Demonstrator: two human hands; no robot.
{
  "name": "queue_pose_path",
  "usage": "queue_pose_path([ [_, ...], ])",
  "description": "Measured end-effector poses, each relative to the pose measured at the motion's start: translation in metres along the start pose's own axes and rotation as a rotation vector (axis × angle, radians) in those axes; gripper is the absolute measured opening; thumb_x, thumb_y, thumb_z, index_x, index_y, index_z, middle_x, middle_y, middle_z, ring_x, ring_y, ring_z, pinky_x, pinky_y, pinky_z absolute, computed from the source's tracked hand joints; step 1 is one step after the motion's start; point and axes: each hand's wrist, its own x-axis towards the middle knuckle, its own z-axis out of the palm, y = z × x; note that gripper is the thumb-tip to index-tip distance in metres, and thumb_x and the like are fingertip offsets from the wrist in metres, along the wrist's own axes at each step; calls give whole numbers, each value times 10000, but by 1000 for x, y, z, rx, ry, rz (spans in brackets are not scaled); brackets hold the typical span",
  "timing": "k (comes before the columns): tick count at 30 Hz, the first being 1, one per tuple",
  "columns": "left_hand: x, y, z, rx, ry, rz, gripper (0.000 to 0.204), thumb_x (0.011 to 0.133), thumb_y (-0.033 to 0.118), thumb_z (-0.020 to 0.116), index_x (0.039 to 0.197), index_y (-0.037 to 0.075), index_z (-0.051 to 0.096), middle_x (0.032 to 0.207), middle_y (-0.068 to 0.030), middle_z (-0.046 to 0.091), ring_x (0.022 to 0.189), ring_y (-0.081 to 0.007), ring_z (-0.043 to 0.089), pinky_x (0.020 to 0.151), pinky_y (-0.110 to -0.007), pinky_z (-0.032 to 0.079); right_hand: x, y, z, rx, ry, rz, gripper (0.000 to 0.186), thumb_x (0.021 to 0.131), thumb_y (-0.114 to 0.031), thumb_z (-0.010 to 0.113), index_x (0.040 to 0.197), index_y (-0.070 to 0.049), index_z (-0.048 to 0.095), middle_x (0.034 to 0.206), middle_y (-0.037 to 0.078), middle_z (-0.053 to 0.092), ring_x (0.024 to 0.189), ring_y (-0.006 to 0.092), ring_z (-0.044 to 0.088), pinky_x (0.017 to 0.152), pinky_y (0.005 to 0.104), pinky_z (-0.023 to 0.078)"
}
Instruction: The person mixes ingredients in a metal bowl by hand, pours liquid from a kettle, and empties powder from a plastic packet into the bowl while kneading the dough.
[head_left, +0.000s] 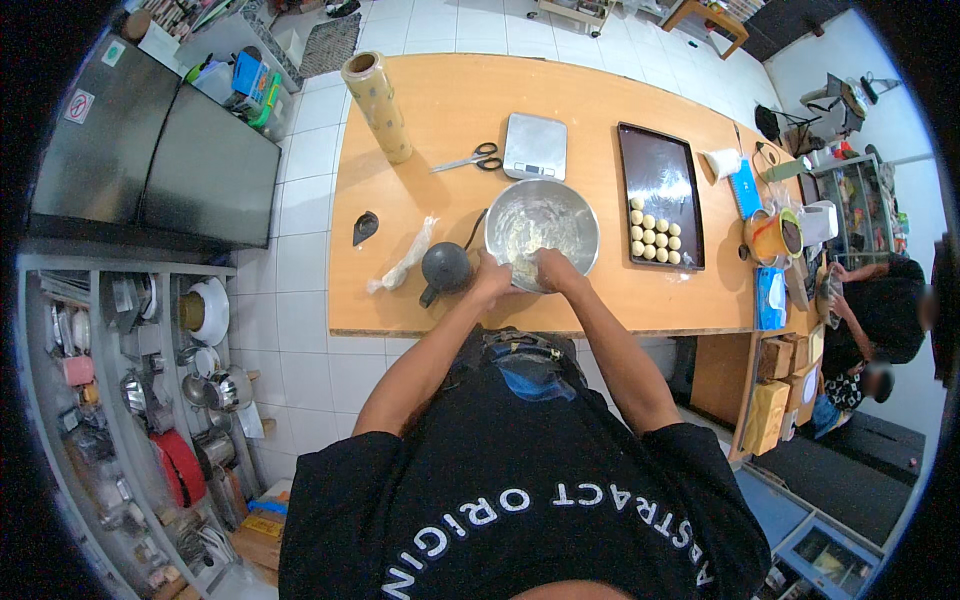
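A steel mixing bowl (pixel 575 205) sits near the table's front edge, its inside smeared with pale dough (pixel 525 238). My left hand (pixel 491 278) grips the bowl's near-left rim. Inside the near wall, my right hand (pixel 551 270) has its fingers curled down toward the dough; what they hold, if anything, is hidden. Beside the left hand stands a dark grey, round-topped object (pixel 447 267) with a handle. Behind the bowl lie a silver kitchen scale (pixel 535 140) and black-handled scissors (pixel 484 158). To the right, a dark baking tray (pixel 660 165) carries several round dough balls (pixel 650 238).
A tall roll of cling film (pixel 378 110) stands at the far left of the table (pixel 590 85). Crumpled plastic (pixel 405 258) and a small black item (pixel 366 228) lie nearer. A tub (pixel 770 238) and boxes crowd the right end, where another person (pixel 880 310) works.
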Motion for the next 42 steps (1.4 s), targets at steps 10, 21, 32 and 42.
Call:
queue_pose_path([
  [10,-15,20,6,223,94,26,448,803,-7,412,1150,-36,131,1125,-286,421,898,-358,562,622,-393,548,-8,3,-2,113,282,87,177,650,-67,580,805,13,614,822,236,596,794,380,584,709,422,473],
  [21,2,-8,-7,238,186,-27,715,764,-24,422,1283,-63,-69,1165,-299,400,944,-330,533,696,-346,492,-15,-26,-7,-33,119,102,162,642,-57,579,778,27,609,770,265,589,764,386,588,686,428,480],
  [32,-104,56,-45,524,-213,-25,540,818,152,553,1261,11,277,1186,-228,443,1017,-265,522,796,-332,473,-8,-5,7,89,87,113,356,647,-34,532,991,-62,619,867,221,601,789,371,585,733,422,467],
  [42,-99,43,-179,961,645,432,450,761,95,610,1161,-18,440,1122,-181,518,1055,-287,499,923,-354,373,-14,-21,-15,369,71,85,568,643,-20,543,1200,-32,437,1101,249,516,974,369,531,839,394,432],
])
